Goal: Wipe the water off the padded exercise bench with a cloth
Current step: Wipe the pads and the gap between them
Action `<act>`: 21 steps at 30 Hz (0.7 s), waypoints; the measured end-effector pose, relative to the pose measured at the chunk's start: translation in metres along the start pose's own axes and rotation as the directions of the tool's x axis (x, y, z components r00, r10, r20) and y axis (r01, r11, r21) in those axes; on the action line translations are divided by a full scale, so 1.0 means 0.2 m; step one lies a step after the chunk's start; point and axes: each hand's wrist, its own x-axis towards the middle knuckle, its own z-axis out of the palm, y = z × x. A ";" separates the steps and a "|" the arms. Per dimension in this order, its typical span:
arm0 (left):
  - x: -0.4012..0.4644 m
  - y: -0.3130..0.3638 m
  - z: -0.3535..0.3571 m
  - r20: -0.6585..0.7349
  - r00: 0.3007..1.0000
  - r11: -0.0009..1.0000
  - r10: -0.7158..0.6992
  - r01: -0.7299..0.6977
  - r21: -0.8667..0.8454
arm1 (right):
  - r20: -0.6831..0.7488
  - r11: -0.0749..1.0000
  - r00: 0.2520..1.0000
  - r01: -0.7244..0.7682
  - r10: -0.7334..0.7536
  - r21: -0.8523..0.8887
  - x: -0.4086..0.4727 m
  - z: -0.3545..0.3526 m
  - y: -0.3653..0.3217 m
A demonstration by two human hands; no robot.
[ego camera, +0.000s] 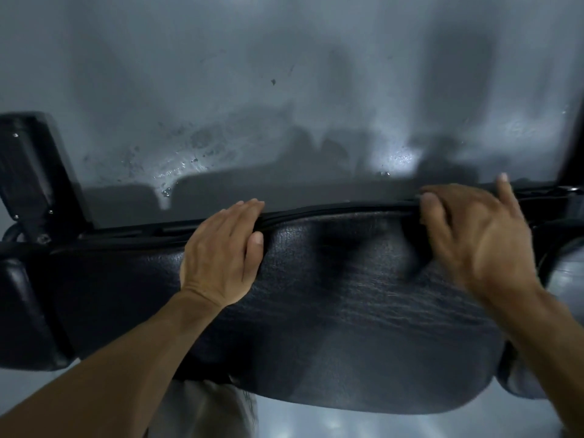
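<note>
Head view looks down on a wet grey concrete floor point(284, 90) that fills the upper half of the frame, with darker damp patches and bright glints of water near the bench's far edge. Across the lower half, running from left to right, lies the black padded exercise bench with wrinkled vinyl covering point(331, 295); its surface is creased and shiny, and it dips a little between the two hands. At the far left a black metal upright of the bench frame point(34, 172) rises at a tilt, with small bolts showing on it. Along the far edge of the pad runs a thin black seam strip point(331, 211), lying between the padding and the floor beyond.

The right hand point(474, 238) rests on the far right part of the pad, its fingers bent over the seam strip and gripping that edge, one finger raised above the others. The left hand point(221, 257) lies flat on the pad left of centre, fingers straight and close together, their tips reaching the same far edge, thumb pressed against the vinyl. Both forearms are bare. I cannot tell where any cloth is; neither hand shows one.
</note>
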 end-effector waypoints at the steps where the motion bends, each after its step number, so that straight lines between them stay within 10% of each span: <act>1: 0.00 0.00 0.00 0.003 1.000 1.000 -0.004 0.004 0.000 | -0.031 0.999 0.999 -0.035 0.035 0.003 -0.02 0.01 0.05; 7: -0.01 0.01 -0.01 0.019 0.999 0.999 -0.045 0.045 0.001 | -0.298 0.995 0.949 -0.093 0.102 0.044 -0.01 0.17 0.07; 21: 0.37 0.75 -0.02 -0.003 0.992 0.979 -0.125 0.123 -0.165 | -0.405 0.995 0.909 -0.104 0.100 0.014 0.02 0.20 0.09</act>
